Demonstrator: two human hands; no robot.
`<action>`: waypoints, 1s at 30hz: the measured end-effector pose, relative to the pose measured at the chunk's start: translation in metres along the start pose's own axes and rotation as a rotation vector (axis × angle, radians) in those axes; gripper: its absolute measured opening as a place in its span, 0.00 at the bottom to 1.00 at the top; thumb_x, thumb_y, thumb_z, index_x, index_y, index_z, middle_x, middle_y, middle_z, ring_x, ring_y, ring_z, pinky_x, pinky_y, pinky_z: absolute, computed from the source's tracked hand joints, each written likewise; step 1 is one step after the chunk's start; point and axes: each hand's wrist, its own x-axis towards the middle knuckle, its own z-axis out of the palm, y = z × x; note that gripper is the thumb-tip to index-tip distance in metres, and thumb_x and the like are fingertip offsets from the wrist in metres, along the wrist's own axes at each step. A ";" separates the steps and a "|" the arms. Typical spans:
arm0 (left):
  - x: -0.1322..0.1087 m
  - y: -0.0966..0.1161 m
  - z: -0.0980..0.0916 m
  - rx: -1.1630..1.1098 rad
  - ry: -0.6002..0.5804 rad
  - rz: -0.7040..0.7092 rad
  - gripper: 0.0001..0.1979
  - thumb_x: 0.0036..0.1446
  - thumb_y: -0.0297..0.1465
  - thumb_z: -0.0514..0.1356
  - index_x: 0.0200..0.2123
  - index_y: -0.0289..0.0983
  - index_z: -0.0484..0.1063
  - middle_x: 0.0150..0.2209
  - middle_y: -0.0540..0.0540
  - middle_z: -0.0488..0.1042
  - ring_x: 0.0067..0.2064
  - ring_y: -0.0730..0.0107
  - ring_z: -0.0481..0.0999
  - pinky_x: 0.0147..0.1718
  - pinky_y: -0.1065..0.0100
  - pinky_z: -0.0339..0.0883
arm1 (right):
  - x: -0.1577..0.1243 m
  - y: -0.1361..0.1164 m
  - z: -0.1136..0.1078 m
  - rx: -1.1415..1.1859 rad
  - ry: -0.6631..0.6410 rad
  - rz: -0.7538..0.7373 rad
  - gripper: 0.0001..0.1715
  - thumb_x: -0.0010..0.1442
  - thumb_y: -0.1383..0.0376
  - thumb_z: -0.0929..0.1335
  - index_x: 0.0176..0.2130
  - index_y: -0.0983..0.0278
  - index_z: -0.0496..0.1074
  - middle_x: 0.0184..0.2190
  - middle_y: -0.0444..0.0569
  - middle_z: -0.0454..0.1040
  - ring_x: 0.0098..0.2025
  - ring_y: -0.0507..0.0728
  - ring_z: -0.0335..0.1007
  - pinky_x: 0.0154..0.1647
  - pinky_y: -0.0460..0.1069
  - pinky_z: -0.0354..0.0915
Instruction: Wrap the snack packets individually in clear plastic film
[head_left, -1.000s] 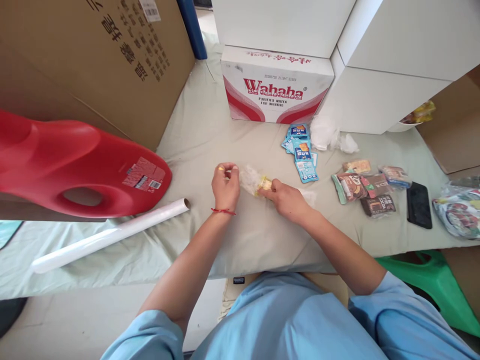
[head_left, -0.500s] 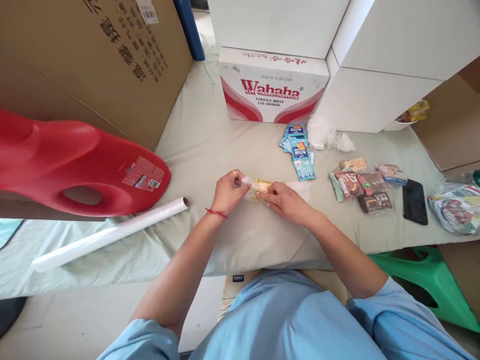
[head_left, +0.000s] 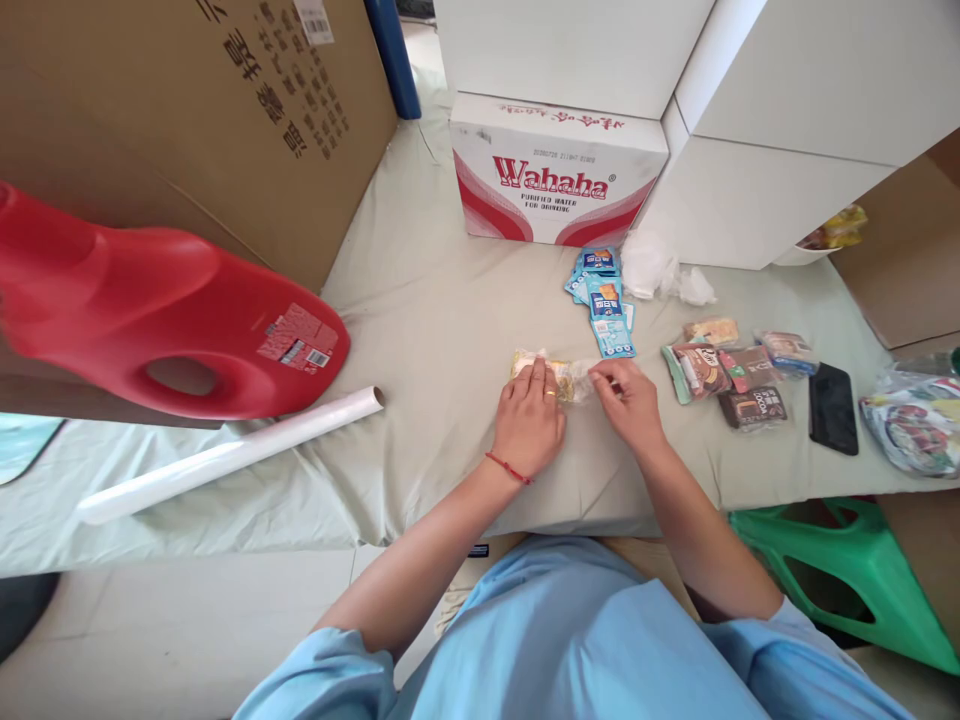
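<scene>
A small yellow snack packet, wrapped in clear plastic film, lies on the cloth-covered table in front of me. My left hand lies over its left part, fingers stretched out and pressing it from above. At the packet's right end my right hand is closed, pinching the loose end of the clear plastic film between thumb and fingers. Just beyond the right hand are several blue sachets in an overlapping pile.
Wrapped snacks and a black phone lie to the right. A white film roll and a red jug are on the left. A Wahaha carton and a crumpled white bag stand behind.
My left hand has moved right, from pinching the film's left end to lying flat on the packet. The right hand has shifted right, off the packet, onto the film's right end.
</scene>
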 end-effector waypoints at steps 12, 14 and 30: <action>-0.006 0.000 0.011 0.105 -0.028 0.016 0.31 0.68 0.23 0.46 0.73 0.26 0.57 0.75 0.31 0.55 0.75 0.52 0.59 0.68 0.50 0.59 | 0.046 -0.024 -0.025 -0.016 -0.304 0.303 0.15 0.63 0.52 0.68 0.34 0.60 0.68 0.27 0.44 0.72 0.31 0.56 0.68 0.34 0.49 0.61; -0.005 0.003 0.012 0.109 -0.031 0.002 0.30 0.69 0.23 0.45 0.73 0.26 0.57 0.75 0.30 0.56 0.75 0.51 0.59 0.69 0.49 0.58 | 0.063 -0.047 -0.012 -0.166 -0.310 0.241 0.12 0.64 0.56 0.69 0.33 0.61 0.68 0.30 0.46 0.75 0.34 0.56 0.71 0.35 0.48 0.61; -0.065 0.012 -0.012 0.014 -0.161 0.050 0.20 0.67 0.28 0.57 0.60 0.36 0.76 0.63 0.31 0.73 0.70 0.40 0.65 0.70 0.28 0.50 | 0.048 -0.113 0.061 -0.662 -0.429 0.041 0.30 0.68 0.47 0.70 0.57 0.67 0.70 0.55 0.64 0.71 0.56 0.69 0.68 0.52 0.59 0.71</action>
